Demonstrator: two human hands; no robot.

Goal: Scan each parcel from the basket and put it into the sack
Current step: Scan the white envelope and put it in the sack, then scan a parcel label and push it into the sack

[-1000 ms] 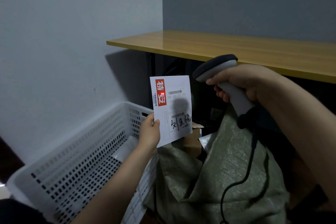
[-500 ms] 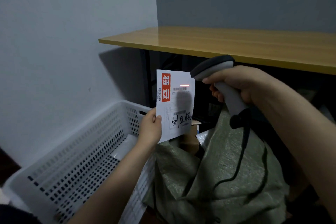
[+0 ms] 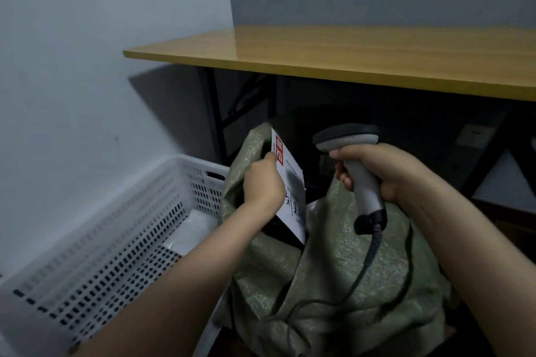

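My left hand (image 3: 262, 182) pinches a flat white parcel (image 3: 291, 180) with a red label and handwriting. The parcel stands tilted in the mouth of the green woven sack (image 3: 333, 269), its lower corner inside the opening. My right hand (image 3: 385, 171) grips a grey handheld scanner (image 3: 359, 171) just right of the parcel, above the sack. The scanner's black cable (image 3: 368, 264) trails down over the sack. The white perforated basket (image 3: 95, 255) sits at the left, with a pale parcel (image 3: 191, 229) lying in it.
A wooden tabletop (image 3: 348, 58) on black legs (image 3: 213, 122) overhangs the sack at the back. A grey wall (image 3: 87, 66) runs along the left behind the basket. A wall socket (image 3: 474, 136) shows under the table at the right.
My left hand has carried the white parcel down and right, from in front of the scanner into the sack's mouth. The red scan line is gone. The scanner hand has barely shifted.
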